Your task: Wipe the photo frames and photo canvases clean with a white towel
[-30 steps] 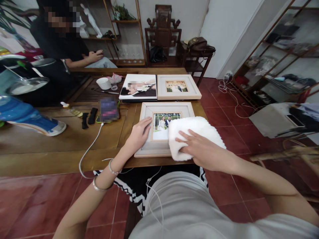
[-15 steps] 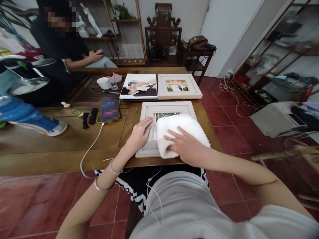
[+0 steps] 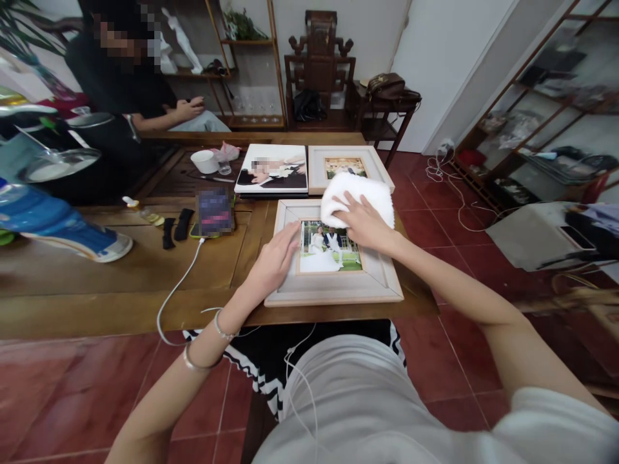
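A light wooden picture frame [image 3: 333,295] lies flat at the table's front edge. Inside its pale mat, a photo [image 3: 329,251] of two people outdoors is now largely uncovered. My left hand [image 3: 278,254] rests on the frame's left side, fingers stretched out and flat. Near the frame's upper right corner, my right hand [image 3: 362,219] has hold of a folded, fluffy white cloth [image 3: 374,193], its fingers spread over the top. The cloth covers that corner and overlaps the lower edge of a second framed photo [image 3: 316,171] behind.
A white-covered wedding photo album [image 3: 251,183] lies left of the second frame. A phone [image 3: 215,212] with a white charging cable [image 3: 178,287], black straps [image 3: 182,224], a small bottle [image 3: 145,211] and a white cup [image 3: 204,161] are on the table [image 3: 207,277]. Another person [image 3: 120,84] sits across.
My right hand has slid the white cloth up and away from me, from the frame's lower right to its upper right corner, baring the photo. My left hand stays on the left side.
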`<state>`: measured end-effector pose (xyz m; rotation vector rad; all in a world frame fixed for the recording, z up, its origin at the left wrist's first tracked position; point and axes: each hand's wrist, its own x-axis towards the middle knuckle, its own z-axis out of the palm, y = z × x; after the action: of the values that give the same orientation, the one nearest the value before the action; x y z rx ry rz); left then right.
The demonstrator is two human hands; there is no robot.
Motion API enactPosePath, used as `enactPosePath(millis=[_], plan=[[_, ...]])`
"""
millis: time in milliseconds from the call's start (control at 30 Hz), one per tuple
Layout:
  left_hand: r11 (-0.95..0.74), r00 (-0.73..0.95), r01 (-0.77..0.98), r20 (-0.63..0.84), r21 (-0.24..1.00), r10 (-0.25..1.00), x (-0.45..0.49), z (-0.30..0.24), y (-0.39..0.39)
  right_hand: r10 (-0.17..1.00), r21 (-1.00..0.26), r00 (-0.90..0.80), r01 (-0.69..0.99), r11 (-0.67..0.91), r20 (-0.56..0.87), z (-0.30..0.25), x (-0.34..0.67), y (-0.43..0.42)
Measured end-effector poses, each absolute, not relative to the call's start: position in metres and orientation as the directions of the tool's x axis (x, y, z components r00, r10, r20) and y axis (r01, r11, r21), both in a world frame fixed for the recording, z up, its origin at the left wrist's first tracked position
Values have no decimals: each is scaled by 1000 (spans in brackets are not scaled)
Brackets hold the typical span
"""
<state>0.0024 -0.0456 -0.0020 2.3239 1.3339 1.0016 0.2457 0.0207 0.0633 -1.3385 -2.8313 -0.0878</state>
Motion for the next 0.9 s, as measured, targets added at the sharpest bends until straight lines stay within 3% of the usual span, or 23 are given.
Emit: enactPosePath(millis=[300,433,667,900], plan=[[-548,285,601,484,583,827,2,4,-49,689,50,-707,691,721,-158,64,164,-8],[-556,276,587,501,588,820,0,-2,-47,609,70,-751,614,787,-257,74,164,-41],[-497,252,639,451,587,856,-1,-5,-47,438,15,-850,454,891,-291,85,198,-86],[-482,342,709,348,515,873,3,-4,-44,599,29,-732,625,780,-324,99,262,-92]])
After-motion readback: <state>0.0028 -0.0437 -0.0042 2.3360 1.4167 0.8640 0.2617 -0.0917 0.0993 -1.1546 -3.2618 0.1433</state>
